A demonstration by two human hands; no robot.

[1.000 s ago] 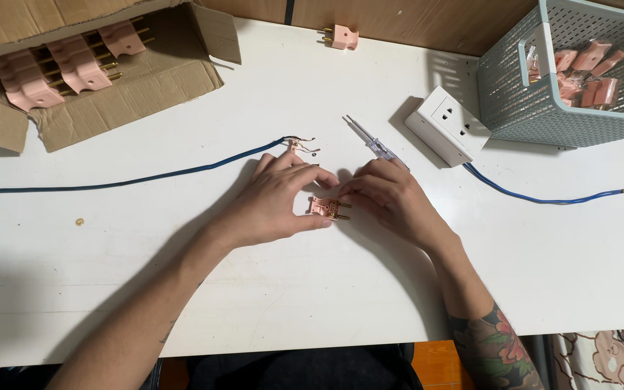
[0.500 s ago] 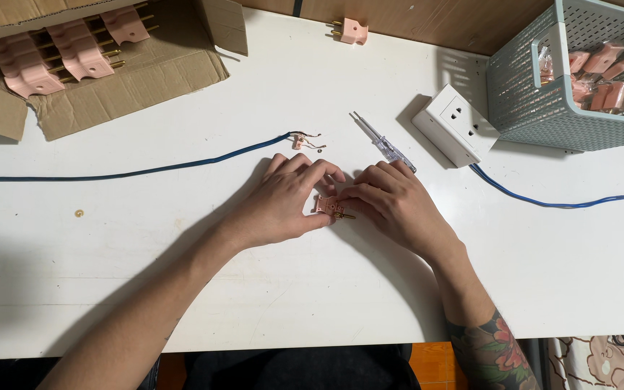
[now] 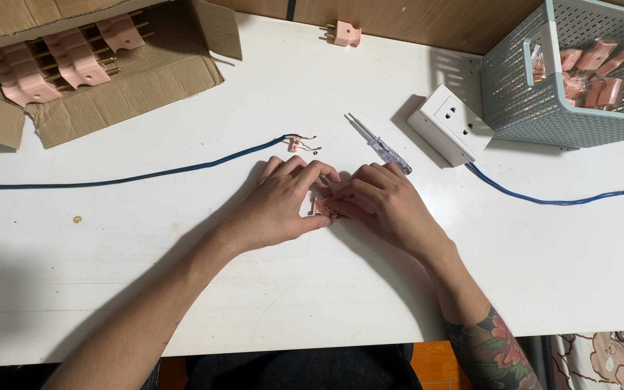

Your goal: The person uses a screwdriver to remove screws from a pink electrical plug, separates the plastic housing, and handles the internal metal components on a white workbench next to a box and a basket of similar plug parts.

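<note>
From the head camera, your left hand (image 3: pixel 283 206) and right hand (image 3: pixel 384 206) meet at the middle of the white table (image 3: pixel 312 303), fingertips pinched together on a small pink plug part (image 3: pixel 321 209). Just beyond lie the blue cable's (image 3: pixel 146 175) bared end and a screwdriver (image 3: pixel 379 144).

Near the middle of the white table (image 3: pixel 326 303), the left hand (image 3: pixel 279 206) and right hand (image 3: pixel 384 206) pinch a small pink plug part (image 3: pixel 321 209) between their fingertips. A screwdriver (image 3: pixel 380 144) lies just beyond, a cardboard box (image 3: pixel 131 79) at the far-left corner.
</note>
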